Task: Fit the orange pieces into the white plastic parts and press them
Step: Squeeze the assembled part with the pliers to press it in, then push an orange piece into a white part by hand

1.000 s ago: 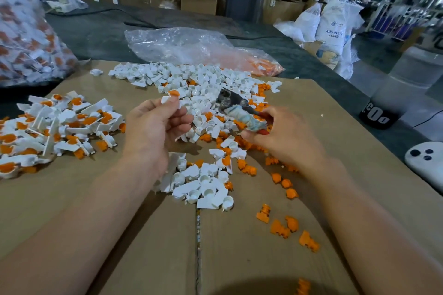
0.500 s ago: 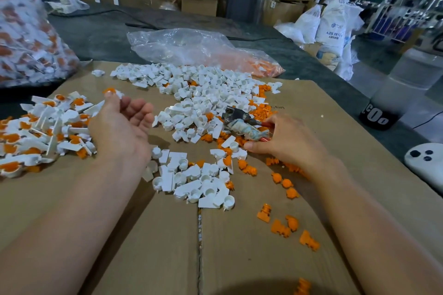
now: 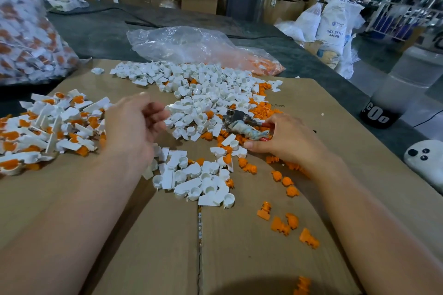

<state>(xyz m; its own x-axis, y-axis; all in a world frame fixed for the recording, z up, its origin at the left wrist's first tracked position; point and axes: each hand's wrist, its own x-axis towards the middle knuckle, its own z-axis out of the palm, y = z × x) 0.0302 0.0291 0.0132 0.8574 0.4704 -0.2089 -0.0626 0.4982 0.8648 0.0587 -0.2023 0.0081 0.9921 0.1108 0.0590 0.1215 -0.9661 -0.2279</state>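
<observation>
The hands are seen at the white parts heap point(image 3: 201, 100): the left hand point(image 3: 134, 129), blurred, with fingers loosely curled and empty, at its left edge; the right hand point(image 3: 285, 141) clasped round wrapped pliers point(image 3: 242, 124) at its right edge. Orange pieces point(image 3: 282, 225) are scattered nearer than the heap, fitted parts point(image 3: 48, 127) piled to its left, a plastic bag point(image 3: 191, 48) laid beyond it.

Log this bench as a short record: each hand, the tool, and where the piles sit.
left hand: loosely curled, blurred, nothing seen in it, at the edge of the white parts
right hand: grips pliers
white parts: loose pile, centre of cardboard
fitted parts: pile at left
orange pieces: scattered at right
bag: behind the white parts
</observation>
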